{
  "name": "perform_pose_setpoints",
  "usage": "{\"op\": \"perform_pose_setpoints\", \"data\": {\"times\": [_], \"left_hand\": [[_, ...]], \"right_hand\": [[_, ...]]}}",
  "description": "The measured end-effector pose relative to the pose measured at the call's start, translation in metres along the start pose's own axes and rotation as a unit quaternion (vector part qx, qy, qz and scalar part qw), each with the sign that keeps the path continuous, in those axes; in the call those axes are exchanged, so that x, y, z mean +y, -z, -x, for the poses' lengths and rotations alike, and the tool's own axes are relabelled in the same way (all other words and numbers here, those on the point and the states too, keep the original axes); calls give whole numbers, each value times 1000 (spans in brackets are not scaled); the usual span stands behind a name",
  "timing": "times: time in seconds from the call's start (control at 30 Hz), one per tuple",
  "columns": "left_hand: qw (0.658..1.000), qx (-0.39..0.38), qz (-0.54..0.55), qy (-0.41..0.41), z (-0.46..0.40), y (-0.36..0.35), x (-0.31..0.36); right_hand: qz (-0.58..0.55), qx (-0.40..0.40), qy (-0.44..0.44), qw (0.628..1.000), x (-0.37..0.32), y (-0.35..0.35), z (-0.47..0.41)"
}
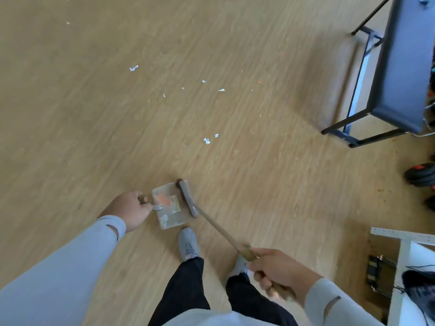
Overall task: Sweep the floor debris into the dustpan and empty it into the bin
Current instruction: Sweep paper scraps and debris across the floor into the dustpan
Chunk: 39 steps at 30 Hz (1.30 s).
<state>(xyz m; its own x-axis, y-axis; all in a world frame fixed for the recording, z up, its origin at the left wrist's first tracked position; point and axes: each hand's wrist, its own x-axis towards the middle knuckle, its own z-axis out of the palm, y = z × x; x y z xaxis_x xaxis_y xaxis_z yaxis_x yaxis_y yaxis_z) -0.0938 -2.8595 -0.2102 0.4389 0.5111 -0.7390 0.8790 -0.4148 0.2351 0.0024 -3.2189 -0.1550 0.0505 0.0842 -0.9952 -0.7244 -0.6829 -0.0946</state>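
Observation:
A grey dustpan (175,220) lies on the wooden floor in front of my feet, with orange and white scraps inside it. My left hand (130,209) grips the dustpan's handle at its left side. The broom head (187,198) rests against the pan's right lip. Its long wooden stick (223,234) runs down to my right hand (275,270), which is wrapped around the upper end. White paper scraps (206,140) lie farther out on the floor, along with an orange bit (259,82). No bin is in view.
A dark table with black metal legs (397,74) stands at the upper right. Black weights (420,174) sit at the right edge. A white shelf unit (404,274) with cables is at the lower right. My grey shoes (188,243) stand behind the pan.

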Motion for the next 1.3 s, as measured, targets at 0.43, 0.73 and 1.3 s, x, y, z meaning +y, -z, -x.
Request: {"op": "perform_pose_setpoints", "data": {"times": [0.43, 0.73, 1.3], "left_hand": [[999, -12, 36, -8, -10, 14, -33], [999, -32, 44, -2, -2, 23, -38], [988, 30, 144, 47, -19, 86, 77]], "right_hand": [[194, 93, 36, 976, -64, -47, -32], [-28, -29, -14, 999, -77, -34, 24], [71, 187, 155, 967, -179, 117, 19]]}}
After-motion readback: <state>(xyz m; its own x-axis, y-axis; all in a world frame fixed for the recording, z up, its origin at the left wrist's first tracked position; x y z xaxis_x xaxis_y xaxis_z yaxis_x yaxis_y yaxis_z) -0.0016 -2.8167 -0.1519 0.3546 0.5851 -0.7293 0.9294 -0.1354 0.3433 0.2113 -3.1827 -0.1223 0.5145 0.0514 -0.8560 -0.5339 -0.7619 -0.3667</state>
